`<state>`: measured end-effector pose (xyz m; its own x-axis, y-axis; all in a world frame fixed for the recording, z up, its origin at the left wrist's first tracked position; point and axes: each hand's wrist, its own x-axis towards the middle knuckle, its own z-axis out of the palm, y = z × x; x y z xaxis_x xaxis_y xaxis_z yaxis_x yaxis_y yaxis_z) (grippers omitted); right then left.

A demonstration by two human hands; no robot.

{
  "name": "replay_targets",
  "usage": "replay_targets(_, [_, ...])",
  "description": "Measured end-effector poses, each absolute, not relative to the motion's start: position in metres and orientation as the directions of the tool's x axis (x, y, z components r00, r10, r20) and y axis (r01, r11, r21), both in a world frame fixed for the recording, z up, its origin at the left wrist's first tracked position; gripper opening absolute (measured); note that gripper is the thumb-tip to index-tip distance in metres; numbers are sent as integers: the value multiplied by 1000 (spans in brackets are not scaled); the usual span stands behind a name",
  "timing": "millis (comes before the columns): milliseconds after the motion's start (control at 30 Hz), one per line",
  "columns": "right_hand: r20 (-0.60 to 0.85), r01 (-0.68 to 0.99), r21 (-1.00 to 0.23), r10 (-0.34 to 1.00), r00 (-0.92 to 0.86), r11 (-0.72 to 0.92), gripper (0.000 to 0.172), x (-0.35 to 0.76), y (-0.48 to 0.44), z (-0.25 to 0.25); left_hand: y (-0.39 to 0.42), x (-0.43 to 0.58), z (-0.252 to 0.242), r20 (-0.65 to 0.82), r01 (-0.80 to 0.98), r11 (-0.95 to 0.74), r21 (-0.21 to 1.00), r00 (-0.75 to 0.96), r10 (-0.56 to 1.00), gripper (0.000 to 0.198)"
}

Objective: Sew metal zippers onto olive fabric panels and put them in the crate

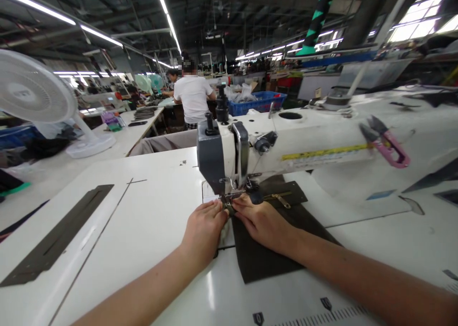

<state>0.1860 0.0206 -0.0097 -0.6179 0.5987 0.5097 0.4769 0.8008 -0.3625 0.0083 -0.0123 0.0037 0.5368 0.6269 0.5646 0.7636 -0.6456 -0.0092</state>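
Observation:
A white sewing machine (232, 149) stands before me, its presser foot (228, 200) low over the work. A dark olive-brown fabric piece (257, 259) lies to the right of the foot and partly under my right arm. On it is a smaller panel with a brass zipper (282, 200). My left hand (203, 228) is closed just left of the foot, fingertips and thumb pressed together at the fabric's edge. From the other side, my right hand (263, 223) pinches the same fabric close to the foot. The fingertips and the needle point are partly hidden.
A long dark fabric strip (60, 235) lies on the table at left. Pink thread snips (390, 147) rest against the machine arm. A white fan (86, 142) stands on the adjoining table. Ahead are a blue crate (255, 105) and a person in a white shirt (193, 97).

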Motion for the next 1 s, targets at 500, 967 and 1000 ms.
replay_targets(500, [513, 491, -383, 622, -592, 783, 18, 184, 26, -13, -6, 5, 0, 587, 782, -624, 7, 502, 635, 18])
replay_targets(967, [540, 473, -355, 590, -600, 806, 20, 183, 28, -12, -5, 5, 3, 591, 774, -631, 50, 487, 643, 13])
replay_targets(1000, [536, 470, -362, 593, -602, 805, 20, 184, 27, -12, -6, 6, 3, 590, 771, -635, 51, 490, 642, 13])
